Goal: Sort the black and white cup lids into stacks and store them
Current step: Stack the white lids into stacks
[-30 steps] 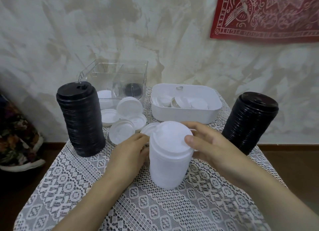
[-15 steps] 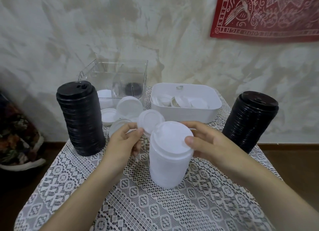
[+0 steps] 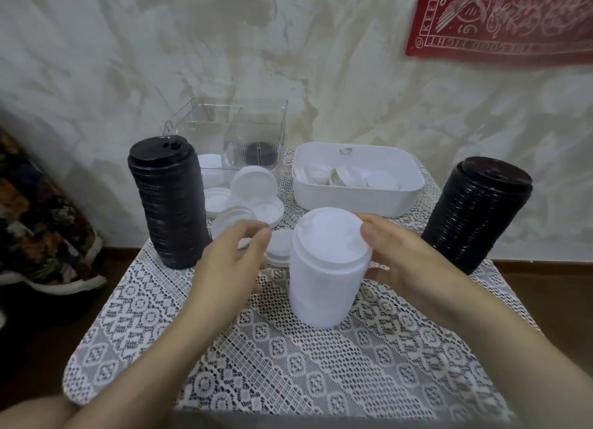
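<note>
My right hand [image 3: 407, 261] grips the white stack [image 3: 324, 284] near its top; left hand [image 3: 231, 261] loose, empty. A careless nudge could topple it.

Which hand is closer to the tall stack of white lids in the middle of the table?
Right. The right hand touches the white lid stack, thumb on its top lid. The left hand is to its left, apart from it.

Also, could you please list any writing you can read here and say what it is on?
"KEEP F": left border of the red wall cloth, cut off at the top.
"GOOD FIGHT": its lower border, upside down; the rest of that line is blurred.
Nothing else bears readable writing.
</note>
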### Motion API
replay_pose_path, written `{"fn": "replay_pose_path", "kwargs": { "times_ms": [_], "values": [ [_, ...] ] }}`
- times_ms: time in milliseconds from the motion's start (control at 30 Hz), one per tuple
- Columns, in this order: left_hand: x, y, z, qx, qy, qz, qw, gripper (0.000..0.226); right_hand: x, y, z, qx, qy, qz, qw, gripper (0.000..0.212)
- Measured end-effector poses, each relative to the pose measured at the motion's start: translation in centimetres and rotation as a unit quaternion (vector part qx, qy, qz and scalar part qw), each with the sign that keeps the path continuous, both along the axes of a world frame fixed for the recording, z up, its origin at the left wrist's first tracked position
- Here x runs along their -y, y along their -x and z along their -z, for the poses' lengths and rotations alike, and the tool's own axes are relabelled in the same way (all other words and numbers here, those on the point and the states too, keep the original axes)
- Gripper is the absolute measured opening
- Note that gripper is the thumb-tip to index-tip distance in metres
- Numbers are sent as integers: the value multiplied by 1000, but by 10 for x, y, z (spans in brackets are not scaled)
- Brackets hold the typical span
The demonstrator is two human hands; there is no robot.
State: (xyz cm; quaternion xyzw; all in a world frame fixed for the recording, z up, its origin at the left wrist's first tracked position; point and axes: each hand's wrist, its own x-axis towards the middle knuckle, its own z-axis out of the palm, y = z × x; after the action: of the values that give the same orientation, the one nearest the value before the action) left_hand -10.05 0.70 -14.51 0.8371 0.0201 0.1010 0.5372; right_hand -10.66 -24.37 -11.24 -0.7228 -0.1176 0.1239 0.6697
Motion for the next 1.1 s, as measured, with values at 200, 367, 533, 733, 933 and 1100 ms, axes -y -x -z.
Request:
{"fn": "replay_pose_path", "kwargs": {
  "times_ms": [200,367,533,733,933,1100],
  "values": [
    [18,21,-19,-109,115,105,982,76,-4,0,-1,-13,-18,30,999,50],
    [24,26,-17,-179,185,131,957,64,0,6,0,-63,-31,28,997,53],
    [24,37,-11,-174,157,160,959,80,-4,14,12,-138,-45,36,989,58],
    [24,39,-18,-209,220,159,940,61,-5,17,10,-174,-4,35,984,77],
    [23,41,-18,-214,241,168,932,63,-8,22,4,-201,-27,50,978,63],
    [25,44,-17,-210,249,161,932,65,-9,26,3,-213,-47,65,974,58]
  ]
}}
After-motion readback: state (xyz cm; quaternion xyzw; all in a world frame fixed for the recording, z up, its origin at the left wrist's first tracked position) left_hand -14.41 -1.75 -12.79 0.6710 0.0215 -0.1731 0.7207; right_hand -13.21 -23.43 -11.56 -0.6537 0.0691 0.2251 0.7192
